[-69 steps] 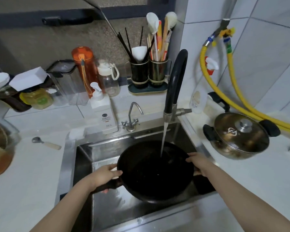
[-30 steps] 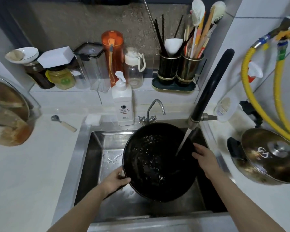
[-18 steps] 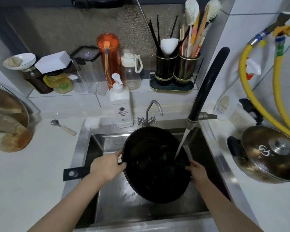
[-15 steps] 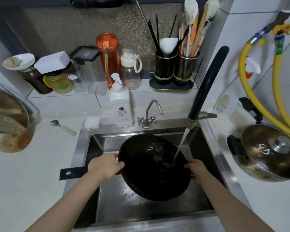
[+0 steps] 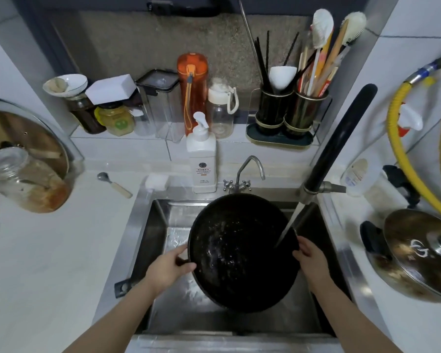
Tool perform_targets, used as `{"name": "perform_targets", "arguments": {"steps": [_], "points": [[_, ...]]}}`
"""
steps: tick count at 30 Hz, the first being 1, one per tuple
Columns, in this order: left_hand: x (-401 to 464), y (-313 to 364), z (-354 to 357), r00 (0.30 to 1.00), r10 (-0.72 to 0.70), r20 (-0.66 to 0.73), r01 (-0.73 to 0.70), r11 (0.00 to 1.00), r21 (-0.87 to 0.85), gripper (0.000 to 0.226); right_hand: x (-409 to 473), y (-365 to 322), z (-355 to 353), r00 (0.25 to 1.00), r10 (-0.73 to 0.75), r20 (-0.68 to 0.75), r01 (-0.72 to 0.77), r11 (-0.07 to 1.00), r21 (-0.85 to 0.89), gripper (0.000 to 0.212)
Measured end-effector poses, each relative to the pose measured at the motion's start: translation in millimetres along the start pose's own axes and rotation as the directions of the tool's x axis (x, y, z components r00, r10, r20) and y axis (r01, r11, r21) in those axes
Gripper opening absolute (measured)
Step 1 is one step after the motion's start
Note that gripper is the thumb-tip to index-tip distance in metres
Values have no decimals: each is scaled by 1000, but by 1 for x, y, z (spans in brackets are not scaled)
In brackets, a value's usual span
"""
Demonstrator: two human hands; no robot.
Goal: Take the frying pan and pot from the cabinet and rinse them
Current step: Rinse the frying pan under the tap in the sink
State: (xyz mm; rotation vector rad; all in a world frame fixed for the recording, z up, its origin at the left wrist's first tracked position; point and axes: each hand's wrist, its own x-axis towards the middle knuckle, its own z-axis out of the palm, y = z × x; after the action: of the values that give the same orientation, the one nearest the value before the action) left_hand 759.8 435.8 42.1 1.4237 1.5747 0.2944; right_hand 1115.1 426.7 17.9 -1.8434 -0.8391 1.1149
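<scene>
The black frying pan [image 5: 242, 253] is tilted toward me over the steel sink [image 5: 148, 230], its inside wet. My left hand [image 5: 167, 272] grips the pan's handle where it meets the left rim; the handle's end pokes out beside my wrist. My right hand [image 5: 309, 256] holds the right rim. Water runs from the black faucet [image 5: 339, 141] onto the pan's right edge. The steel pot [image 5: 418, 253] with its lid on and black handles sits on the counter at the right.
A soap dispenser [image 5: 201, 159] and a small tap [image 5: 242, 174] stand behind the sink. Jars, bottles and two utensil holders [image 5: 288, 113] line the back ledge. Yellow hoses [image 5: 402, 159] hang at the right. A dirty glass jar [image 5: 26, 179] and a spoon [image 5: 113, 184] lie at the left.
The pan has tipped up steeper toward me under the running water. Both hands keep their hold on it, the left on the handle and the right on the rim.
</scene>
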Motion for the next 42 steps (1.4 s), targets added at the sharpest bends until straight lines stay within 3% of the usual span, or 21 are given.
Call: {"name": "perform_targets", "arguments": {"steps": [3, 5, 8, 11, 16, 19, 24, 26, 29, 33, 37, 42], "points": [[0, 17, -4, 985, 100, -141, -51, 948, 313, 69, 4, 16, 1, 994, 91, -66, -80, 984, 159, 50], [0, 28, -6, 966, 203, -159, -107, 876, 470, 69, 7, 26, 2, 986, 151, -73, -132, 967, 218, 52], [0, 47, -9, 947, 286, -149, -134, 769, 625, 66, 10, 36, 0, 972, 221, -79, -196, 950, 243, 53], [0, 62, -7, 951, 271, -147, -94, 709, 699, 57, 12, 34, -4, 965, 257, -60, -244, 955, 167, 49], [2, 61, -7, 993, 46, -110, 35, 769, 639, 54, 20, 7, -15, 982, 189, -25, -190, 964, -184, 35], [-8, 49, -8, 999, 28, -29, -7, 830, 558, 63, 28, -7, -18, 989, 149, -16, -148, 962, -228, 29], [-26, 45, -17, 975, 68, 213, -142, 925, 353, 85, 26, -25, -18, 982, 187, 2, -187, 982, 1, 21], [-27, 45, -18, 961, 85, 264, -185, 906, 380, 73, 18, -35, -14, 982, 185, 49, -190, 973, 133, 20], [-19, 50, -15, 982, 73, 176, -142, 897, 418, 50, 1, -45, -4, 986, 106, 129, -135, 959, 248, 17], [-3, 66, -3, 993, 14, 121, -73, 864, 499, 32, -23, -46, 9, 965, -115, 235, 109, 993, 36, 15], [12, 88, 12, 994, -47, 95, -8, 863, 506, 31, -38, -39, 17, 885, -150, 440, 290, 917, -272, 11], [26, 132, 30, 994, -36, 101, -19, 868, 497, 35, -39, -43, -6, 880, -137, 455, 308, 894, -326, 14]]}}
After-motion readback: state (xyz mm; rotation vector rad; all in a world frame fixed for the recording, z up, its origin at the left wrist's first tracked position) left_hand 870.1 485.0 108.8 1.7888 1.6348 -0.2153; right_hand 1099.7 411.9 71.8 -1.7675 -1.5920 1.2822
